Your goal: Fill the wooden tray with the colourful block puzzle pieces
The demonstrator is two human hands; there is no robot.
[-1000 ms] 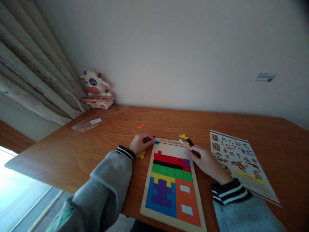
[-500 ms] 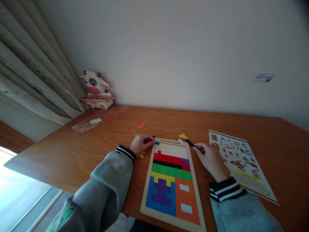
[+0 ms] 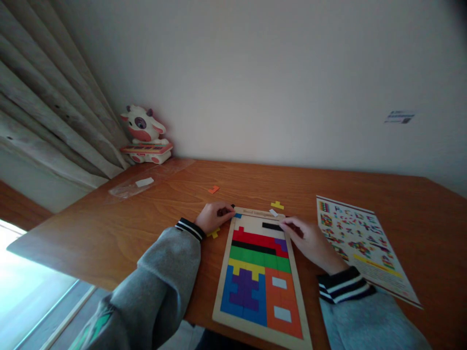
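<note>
A wooden puzzle board [image 3: 218, 306] holds blue, purple, orange, yellow, green, black and red pieces, with a bare pale strip near its far end. My right hand [image 3: 306, 238] pinches one end of a black bar piece [image 3: 270, 226] over that strip. At the board's far left corner, my left hand [image 3: 215, 217] has its fingertips closed near a small blue piece [image 3: 238, 216] and a dark tip; what it grips is too small to tell. A yellow piece [image 3: 214, 234] lies partly hidden beside my left wrist. A small white piece [image 3: 273, 213] rests on the board's far edge.
Beyond the board lie another yellow piece [image 3: 277, 205] and an orange piece [image 3: 213, 189]. A printed pattern sheet [image 3: 368, 248] is at the right. Clear plastic wrap [image 3: 126, 189] and a cow toy [image 3: 144, 136] are at the far left.
My right hand has moved left with the black bar, from beyond the board's far right corner to over the bare strip. The left hand has stayed in place.
</note>
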